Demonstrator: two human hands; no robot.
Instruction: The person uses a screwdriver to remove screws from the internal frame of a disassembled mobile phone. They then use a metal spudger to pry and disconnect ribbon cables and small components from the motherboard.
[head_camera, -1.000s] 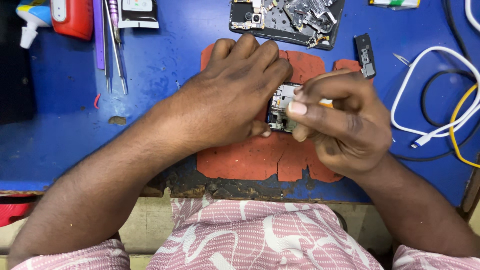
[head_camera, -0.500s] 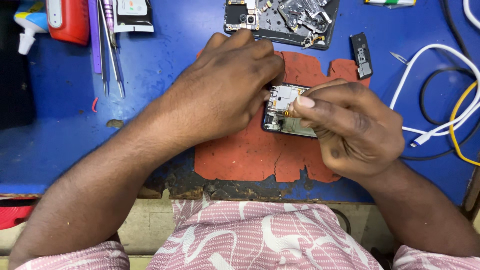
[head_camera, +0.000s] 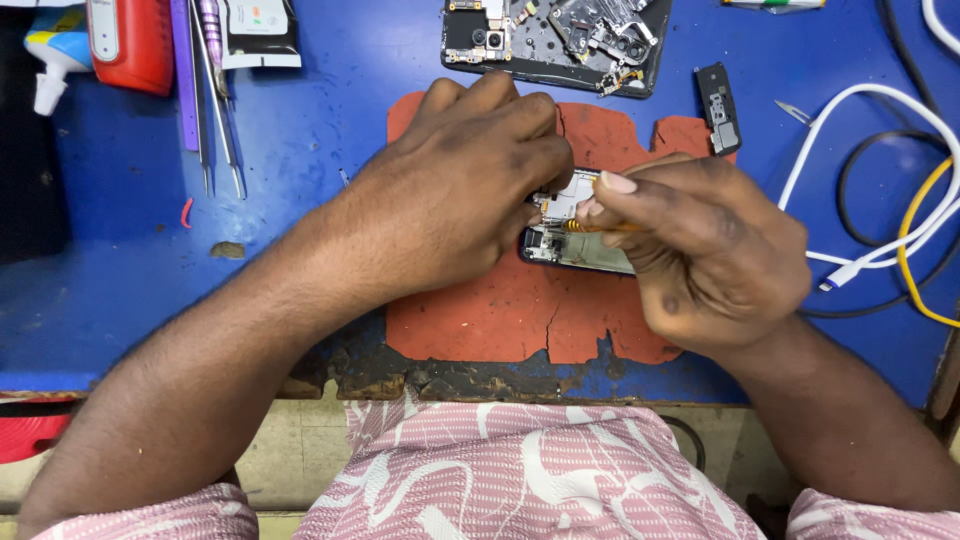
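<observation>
just the one head cam, looking pretty much straight down, close over the blue workbench (head_camera: 300, 250), front edge and the wearer's lap at the bottom, far clutter cropped up top

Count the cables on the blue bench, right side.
3: a white cable looping from the top right, a black cable coiled beneath it, a yellow cable at the right edge. Others may run out of frame.

Bright, even light falls from above. Soft shadows sit under both hands, toward 6 o'clock. Focus is sharp at centre; the 9 o'clock edge goes dark. No glare shows.
</observation>
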